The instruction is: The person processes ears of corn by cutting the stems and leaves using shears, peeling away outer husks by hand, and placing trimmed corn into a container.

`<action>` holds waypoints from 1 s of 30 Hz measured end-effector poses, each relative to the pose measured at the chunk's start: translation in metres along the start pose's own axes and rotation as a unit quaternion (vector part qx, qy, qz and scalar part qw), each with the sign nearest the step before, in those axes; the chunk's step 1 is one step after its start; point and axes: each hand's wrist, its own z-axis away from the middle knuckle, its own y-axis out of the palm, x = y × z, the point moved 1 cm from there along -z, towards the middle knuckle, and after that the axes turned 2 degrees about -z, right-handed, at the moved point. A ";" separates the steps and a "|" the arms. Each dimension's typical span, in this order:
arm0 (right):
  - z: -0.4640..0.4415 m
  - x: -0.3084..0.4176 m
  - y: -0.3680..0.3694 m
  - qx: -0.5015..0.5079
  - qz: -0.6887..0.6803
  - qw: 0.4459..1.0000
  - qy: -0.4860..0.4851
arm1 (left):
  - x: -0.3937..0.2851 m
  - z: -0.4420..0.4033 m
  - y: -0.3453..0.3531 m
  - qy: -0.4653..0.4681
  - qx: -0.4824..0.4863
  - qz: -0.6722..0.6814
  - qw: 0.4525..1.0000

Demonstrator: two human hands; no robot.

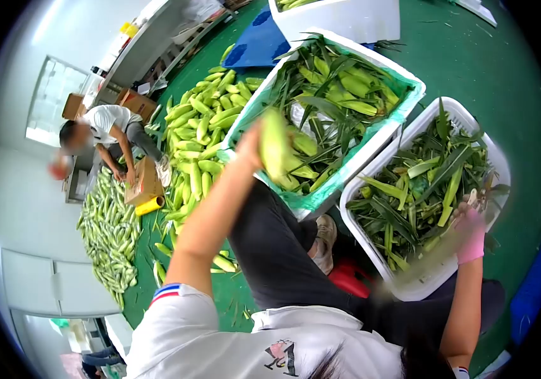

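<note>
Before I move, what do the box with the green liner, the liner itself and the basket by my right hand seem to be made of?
Box: probably polystyrene foam, matte white, judging by its thick, blocky rim.
Green liner: likely thin plastic film, slightly shiny, creased over the edge.
Basket: looks like moulded white plastic, smooth, with rounded corners and a perforated wall.

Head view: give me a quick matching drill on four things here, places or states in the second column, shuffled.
Things
1. Corn ear
2. White basket
3. Yellow roll
4. Foam box

Places or states
A. Beside a cardboard box
B. Rim draped with green plastic
C. Gripped by the left hand
D. Nearest container to the right hand

Pairs: 1-C, 2-D, 3-A, 4-B
</note>
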 end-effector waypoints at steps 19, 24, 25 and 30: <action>0.040 -0.016 0.024 0.063 0.015 0.989 0.129 | 0.019 -0.102 -0.061 -0.056 0.130 -0.972 0.189; 0.076 -0.005 0.051 0.207 0.197 0.952 0.106 | 0.005 -0.032 0.040 0.164 0.059 -0.793 0.583; 0.080 -0.006 0.056 0.219 0.263 0.937 0.075 | 0.014 -0.015 0.076 0.183 0.051 -0.773 0.605; 0.082 0.021 0.074 0.202 0.422 0.871 -0.149 | 0.118 0.030 0.209 0.288 0.094 -0.761 0.574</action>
